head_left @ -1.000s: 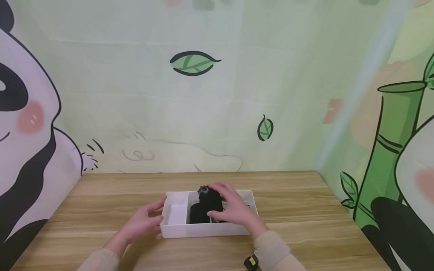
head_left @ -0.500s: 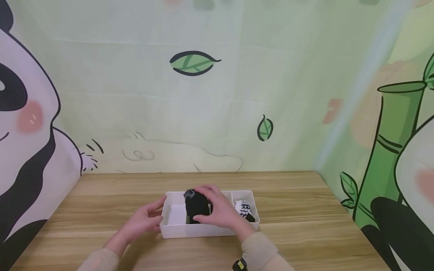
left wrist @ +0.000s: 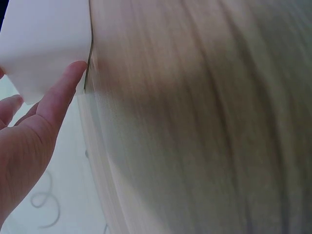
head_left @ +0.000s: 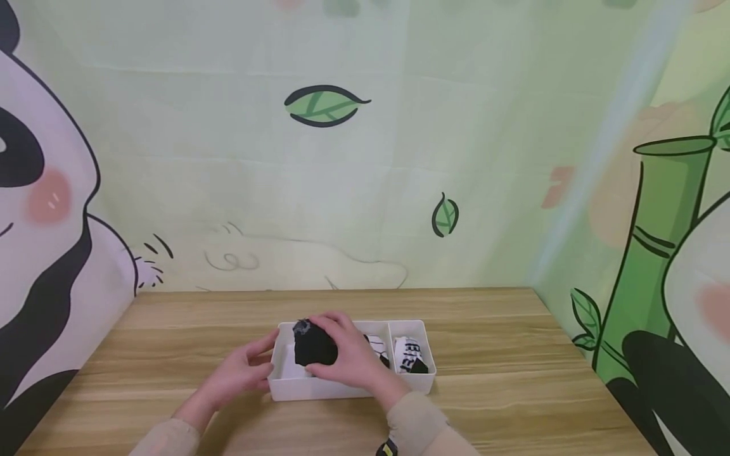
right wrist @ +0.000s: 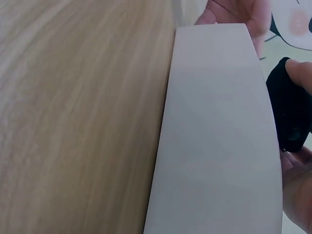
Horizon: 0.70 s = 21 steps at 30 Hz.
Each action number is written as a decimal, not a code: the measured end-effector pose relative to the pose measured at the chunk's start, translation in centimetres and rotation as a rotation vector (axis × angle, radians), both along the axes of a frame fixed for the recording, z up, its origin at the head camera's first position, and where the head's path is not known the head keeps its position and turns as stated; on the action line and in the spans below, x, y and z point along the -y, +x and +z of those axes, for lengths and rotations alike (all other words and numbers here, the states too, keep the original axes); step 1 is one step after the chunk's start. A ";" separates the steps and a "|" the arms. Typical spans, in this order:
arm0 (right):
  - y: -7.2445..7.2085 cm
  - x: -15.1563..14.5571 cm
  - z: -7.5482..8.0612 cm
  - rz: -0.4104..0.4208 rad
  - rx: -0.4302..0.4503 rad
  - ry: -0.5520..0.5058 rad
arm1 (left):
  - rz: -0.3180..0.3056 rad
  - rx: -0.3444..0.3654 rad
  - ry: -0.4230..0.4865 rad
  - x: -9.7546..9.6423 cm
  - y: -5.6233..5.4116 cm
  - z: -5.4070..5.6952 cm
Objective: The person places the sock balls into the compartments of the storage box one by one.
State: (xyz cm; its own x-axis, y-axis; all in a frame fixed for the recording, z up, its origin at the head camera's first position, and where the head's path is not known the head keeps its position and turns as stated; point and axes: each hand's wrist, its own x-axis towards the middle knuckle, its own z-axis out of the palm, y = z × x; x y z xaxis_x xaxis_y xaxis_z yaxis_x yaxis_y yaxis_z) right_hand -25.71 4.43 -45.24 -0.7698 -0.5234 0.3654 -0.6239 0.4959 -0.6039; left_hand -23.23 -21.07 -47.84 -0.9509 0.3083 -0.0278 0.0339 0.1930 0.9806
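My right hand (head_left: 355,358) grips a rolled black sock (head_left: 312,345) with a grey patterned end, thumb on the near side and fingers over the far side. It is held over the left part of a white divided box (head_left: 319,389). In the right wrist view the black sock (right wrist: 288,109) shows beside the box's long wall (right wrist: 219,126). My left hand (head_left: 239,373) rests its extended fingers against the box's left end; the left wrist view shows one straight finger (left wrist: 63,95) on that wall. A white sock with black lettering (head_left: 409,354) lies in the right compartment.
Another black-and-white sock (head_left: 378,347) shows in the middle compartment, partly hidden by my right hand. The box stands on a wood-grain table (head_left: 485,354). Behind it hangs a green backdrop (head_left: 365,190) printed with pandas, leaves and bamboo.
My right hand has carried the black sock leftward from the middle of the box to its left part, uncovering the white sock in the right compartment. The left hand has stayed put.
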 end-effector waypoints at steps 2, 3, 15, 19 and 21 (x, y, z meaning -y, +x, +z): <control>0.0 0.3 0.0 -0.001 -0.008 0.019 | 0.002 0.004 -0.004 0.0 0.0 0.1; -0.1 0.5 0.0 -0.001 -0.015 0.031 | 0.002 0.004 -0.009 0.0 0.0 0.1; -0.4 2.6 -0.1 -0.050 -0.033 0.094 | 0.007 -0.007 -0.025 0.0 0.0 0.1; -0.5 3.2 -0.2 -0.059 -0.036 0.101 | 0.026 0.006 -0.030 -0.1 0.2 0.3; -0.4 3.5 -0.3 -0.068 -0.031 0.105 | 0.031 0.010 -0.033 -0.1 0.2 0.4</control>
